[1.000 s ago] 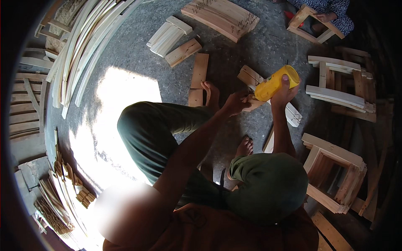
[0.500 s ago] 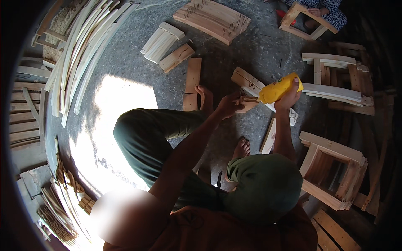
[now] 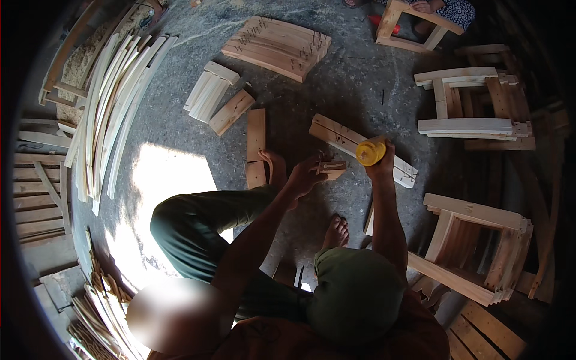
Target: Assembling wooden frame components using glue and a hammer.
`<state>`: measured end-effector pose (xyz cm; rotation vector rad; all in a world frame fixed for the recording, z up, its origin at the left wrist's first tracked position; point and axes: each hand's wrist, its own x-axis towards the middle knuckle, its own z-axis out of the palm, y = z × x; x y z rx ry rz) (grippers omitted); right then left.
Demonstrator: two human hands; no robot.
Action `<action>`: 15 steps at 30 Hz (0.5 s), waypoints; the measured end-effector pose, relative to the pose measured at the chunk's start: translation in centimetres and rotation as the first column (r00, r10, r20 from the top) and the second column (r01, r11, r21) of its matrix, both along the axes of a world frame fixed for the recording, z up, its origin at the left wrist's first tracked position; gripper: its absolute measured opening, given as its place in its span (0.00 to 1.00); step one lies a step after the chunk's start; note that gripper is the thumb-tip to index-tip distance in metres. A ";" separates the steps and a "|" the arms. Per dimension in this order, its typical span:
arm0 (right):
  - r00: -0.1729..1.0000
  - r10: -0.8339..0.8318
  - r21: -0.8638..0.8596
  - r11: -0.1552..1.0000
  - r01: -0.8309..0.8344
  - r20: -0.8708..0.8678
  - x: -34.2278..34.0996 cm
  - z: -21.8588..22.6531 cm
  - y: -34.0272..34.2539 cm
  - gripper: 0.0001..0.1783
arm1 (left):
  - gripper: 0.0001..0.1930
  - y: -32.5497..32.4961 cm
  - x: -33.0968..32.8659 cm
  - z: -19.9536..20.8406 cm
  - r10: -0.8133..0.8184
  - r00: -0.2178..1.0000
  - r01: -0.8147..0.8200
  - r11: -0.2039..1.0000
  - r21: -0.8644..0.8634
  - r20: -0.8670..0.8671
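Note:
My left hand (image 3: 305,175) is closed on a short wooden block (image 3: 333,170), whose upper face carries a pale streak like glue. To the right, my right hand (image 3: 382,166) grips a yellow glue bottle (image 3: 370,152). Its nozzle end faces up toward the view, apart from the block. Behind the bottle, two boards (image 3: 342,133) lie side by side on the floor with nails standing in them near the ends. My bare left foot (image 3: 276,170) rests against a flat wooden piece (image 3: 256,174).
A wide stack of boards (image 3: 276,45) studded with nails lies at the far side. Wooden frames (image 3: 465,127) are stacked on the right, with more (image 3: 474,210) nearer. Long slats (image 3: 120,108) lie at left. Another person's hand (image 3: 423,6) touches a frame at the far right.
The glue bottle has come away from the wooden block and tipped, so its nozzle now faces up. The left hand still holds the block. The whole view has shifted slightly.

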<state>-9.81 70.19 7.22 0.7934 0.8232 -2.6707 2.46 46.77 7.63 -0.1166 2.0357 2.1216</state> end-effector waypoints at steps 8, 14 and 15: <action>0.970 -0.149 -0.416 0.883 0.219 0.193 -11.0 -1.0 2.2 0.17 | 0.31 -0.2 0.4 2.2 -0.031 0.976 0.030 1.000 0.008 0.214; 0.938 -0.232 -0.479 0.812 0.333 0.259 -21.1 -6.9 2.2 0.17 | 0.33 0.9 -0.3 3.9 -0.020 0.961 0.021 1.000 -0.002 0.275; 0.932 -0.211 -0.490 0.804 0.337 0.294 -21.9 -7.7 1.4 0.18 | 0.33 0.8 -0.3 3.8 -0.022 0.960 0.026 1.000 -0.010 0.279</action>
